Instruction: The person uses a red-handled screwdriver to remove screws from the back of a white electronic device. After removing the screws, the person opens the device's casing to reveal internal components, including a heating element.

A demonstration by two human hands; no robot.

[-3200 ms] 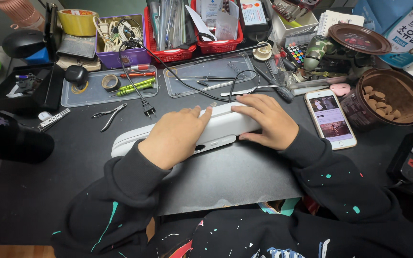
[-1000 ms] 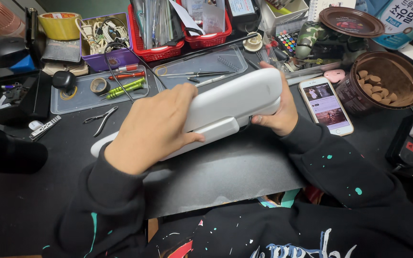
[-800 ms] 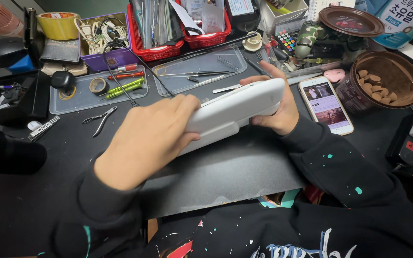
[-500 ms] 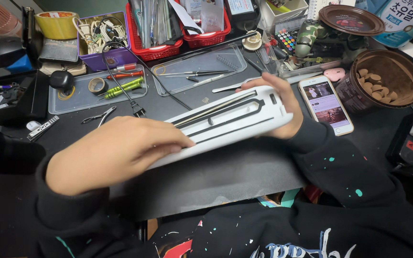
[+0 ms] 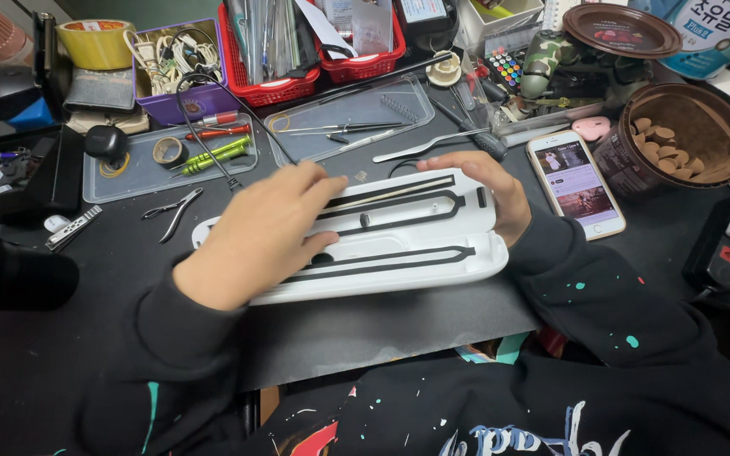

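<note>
White device housing [image 5: 399,245] lies underside-up on black mat [image 5: 340,338], left of smartphone [image 5: 574,181]. Left hand [image 5: 259,232] fingers together, pressing flat; right hand [image 5: 487,190] fingers curled gripping end. Best keep it steady, pressure even.

A smartphone [image 5: 574,181] lay face up on the black counter [image 5: 61,355], just beside a brown tub of round brown pieces [image 5: 678,139]. Farther back stood two red baskets [image 5: 314,63] of tools and a purple box of cables [image 5: 175,72], with a yellow tape roll [image 5: 95,42] to its left. Small pliers [image 5: 172,211] lay near a clear tray [image 5: 141,165] holding a green screwdriver [image 5: 213,154].
</note>
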